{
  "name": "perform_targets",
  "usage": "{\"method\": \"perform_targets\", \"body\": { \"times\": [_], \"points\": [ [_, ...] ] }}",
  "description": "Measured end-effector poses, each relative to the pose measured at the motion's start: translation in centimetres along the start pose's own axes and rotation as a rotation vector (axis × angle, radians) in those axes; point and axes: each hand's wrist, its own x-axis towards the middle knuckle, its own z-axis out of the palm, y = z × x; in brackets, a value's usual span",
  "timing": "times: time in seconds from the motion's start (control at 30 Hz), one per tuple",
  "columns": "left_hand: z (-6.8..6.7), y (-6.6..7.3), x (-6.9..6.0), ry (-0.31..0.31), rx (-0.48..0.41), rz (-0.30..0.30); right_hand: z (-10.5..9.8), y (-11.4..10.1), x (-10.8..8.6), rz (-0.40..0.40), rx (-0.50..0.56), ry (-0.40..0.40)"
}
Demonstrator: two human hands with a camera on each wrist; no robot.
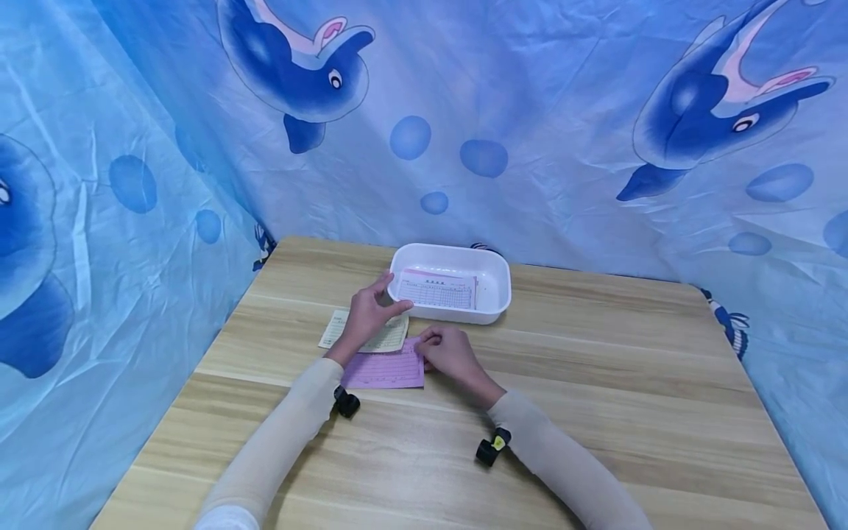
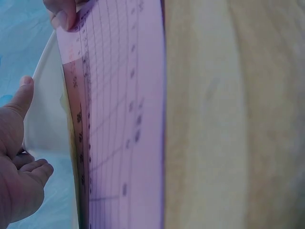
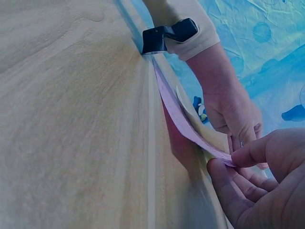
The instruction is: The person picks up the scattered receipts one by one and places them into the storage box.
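My right hand (image 1: 450, 357) pinches a pink-purple printed form (image 1: 384, 372) by its right edge, between thumb and fingers. In the right wrist view the form's held end bends up off the table. My left hand (image 1: 367, 316) reaches over a pale yellow form (image 1: 391, 338) to the near-left corner of a white plastic tub (image 1: 486, 316). Its thumb and fingers are spread apart at that corner; firm contact with the wall cannot be made out. The yellow form lies partly under the left hand, overlapping the purple one. Inside the tub lies a white printed form (image 1: 433, 291) with pink paper beneath.
The wood-grain table (image 1: 596, 383) carries the tub near its back edge. A blue curtain (image 1: 550, 199) with dolphins hangs behind and at the left. Black wrist cameras (image 1: 490, 449) are strapped to both sleeves.
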Motion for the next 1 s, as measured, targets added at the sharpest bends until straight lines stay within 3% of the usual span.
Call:
{"method": "perform_targets", "body": {
  "times": [0.27,0.7,1.0],
  "points": [
    [0.2,-0.2,0.4,-0.006,0.013,-0.018,-1.3,-0.2,-0.6,-0.023,0.037,0.039],
    [0.1,-0.1,0.4,-0.020,-0.017,-0.023,-3.9,0.3,-1.9,0.008,-0.017,0.102],
    [0.2,0.0,0.4,-0.009,-0.016,-0.017,-6.4,0.6,-2.9,-0.076,-0.092,0.190]
  ]
}}
